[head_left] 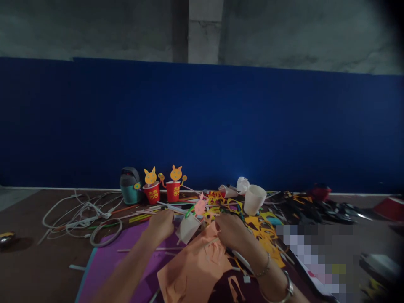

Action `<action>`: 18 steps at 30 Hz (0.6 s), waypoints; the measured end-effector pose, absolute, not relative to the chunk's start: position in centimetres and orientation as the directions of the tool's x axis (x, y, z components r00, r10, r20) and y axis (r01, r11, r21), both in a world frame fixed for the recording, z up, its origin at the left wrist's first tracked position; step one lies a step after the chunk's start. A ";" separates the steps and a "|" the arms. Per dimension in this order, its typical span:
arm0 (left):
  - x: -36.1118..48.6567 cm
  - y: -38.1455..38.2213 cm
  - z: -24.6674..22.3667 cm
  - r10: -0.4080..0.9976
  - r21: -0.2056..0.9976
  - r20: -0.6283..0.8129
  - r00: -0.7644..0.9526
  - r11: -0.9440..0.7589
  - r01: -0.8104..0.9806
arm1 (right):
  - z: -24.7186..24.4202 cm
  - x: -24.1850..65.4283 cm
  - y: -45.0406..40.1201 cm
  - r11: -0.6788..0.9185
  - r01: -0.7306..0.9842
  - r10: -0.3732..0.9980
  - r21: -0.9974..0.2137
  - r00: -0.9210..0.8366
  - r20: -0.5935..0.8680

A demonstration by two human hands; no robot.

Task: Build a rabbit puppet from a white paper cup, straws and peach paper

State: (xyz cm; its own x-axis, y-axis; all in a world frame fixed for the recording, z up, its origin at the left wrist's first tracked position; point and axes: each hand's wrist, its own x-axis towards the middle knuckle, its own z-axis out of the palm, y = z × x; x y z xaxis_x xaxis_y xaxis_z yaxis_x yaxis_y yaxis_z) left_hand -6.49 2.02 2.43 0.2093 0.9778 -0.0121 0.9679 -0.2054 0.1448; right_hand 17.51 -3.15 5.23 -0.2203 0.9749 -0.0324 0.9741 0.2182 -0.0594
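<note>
A tilted white paper cup (pixel 188 229) stands between my hands over the coloured sheets. A pink animal-head paper cutout (pixel 200 207) and a green curved strip (pixel 189 211) rise from its rim. Just left of the cup is my left hand (pixel 161 223), its fingers curled; their tips and anything in them are hidden. My right hand (pixel 231 229) is closed too, right of the cup, above the edge of a cut orange paper sheet (pixel 192 269). Pinkish paper shows by its knuckles, but I cannot see what it grips. A purple sheet (pixel 126 244) lies under my left forearm.
Two red paper cups (pixel 173 192) with yellow animal heads stand at the back, beside a teal and grey container (pixel 130 189). White cables (pixel 85 214) coil at left. At right are a white cup (pixel 254 200), yellow paper scraps (pixel 261 231) and dark clutter (pixel 334 210). A blue panel (pixel 202 126) rises behind.
</note>
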 end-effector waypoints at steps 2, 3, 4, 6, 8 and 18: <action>-6.4 1.9 2.7 0.978 0.132 -0.024 0.208 -0.204 0.970 | 5.3 17.5 -3.2 0.219 0.974 0.975 -0.059 -0.221 -0.037; -6.4 1.9 2.9 0.978 0.128 -0.027 0.209 -0.204 0.971 | 5.3 17.6 -3.2 0.215 0.975 0.975 -0.058 -0.217 -0.035; -6.5 1.8 3.0 0.977 0.126 -0.027 0.212 -0.207 0.970 | 5.2 17.6 -3.1 0.210 0.976 0.977 -0.058 -0.212 -0.032; -6.6 1.7 3.1 0.975 0.126 -0.023 0.221 -0.216 0.968 | 5.2 17.9 -3.0 0.201 0.978 0.979 -0.057 -0.203 -0.031; -6.7 1.6 3.0 0.973 0.131 -0.014 0.229 -0.225 0.966 | 5.1 18.2 -2.9 0.198 0.979 0.979 -0.058 -0.200 -0.038; -7.2 2.0 1.5 0.971 0.181 0.038 0.234 -0.237 0.954 | 4.8 18.5 -2.6 0.194 0.980 0.979 -0.049 -0.197 -0.052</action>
State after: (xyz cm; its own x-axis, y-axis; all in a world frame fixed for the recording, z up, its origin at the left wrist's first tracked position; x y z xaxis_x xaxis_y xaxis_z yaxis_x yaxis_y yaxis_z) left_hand -7.25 2.04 1.50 0.2343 0.9714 0.0380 0.9544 -0.2372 0.1811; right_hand 18.49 -2.65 4.79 -0.1968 0.9791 -0.0515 0.9797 0.1943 -0.0488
